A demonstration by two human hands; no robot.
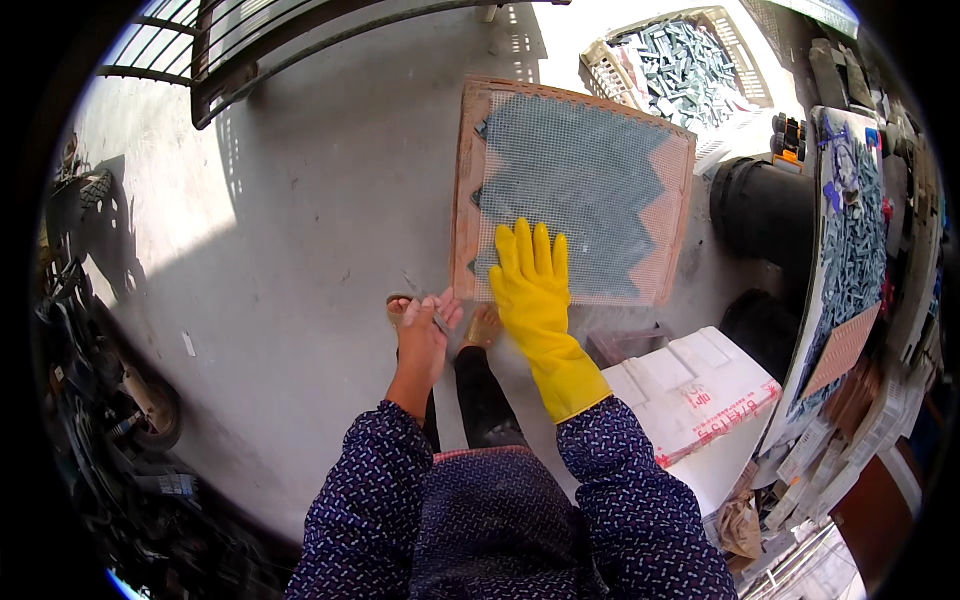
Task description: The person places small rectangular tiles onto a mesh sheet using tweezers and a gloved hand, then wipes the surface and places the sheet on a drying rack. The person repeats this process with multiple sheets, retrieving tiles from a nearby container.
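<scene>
A panel of blue-grey tile pieces (pixel 580 150) with zigzag sides lies under fine white mesh, on an orange-brown tray (pixel 462 180). My right hand (pixel 530 285), in a yellow rubber glove, lies flat on the lower left of the mesh with fingers stretched out. My left hand (pixel 428 325) is bare and closed around a thin, pointed metal tool (pixel 413 285), just off the tray's lower left corner. Its exact kind is too small to make out.
A plastic crate (pixel 745 60) of loose tile strips stands beyond the tray. To the right are a black bucket (pixel 760 215), a white carton (pixel 690 390) and a table with more strips (pixel 850 240). A motorbike (pixel 150 400) stands left, metal railings (pixel 260 75) far left.
</scene>
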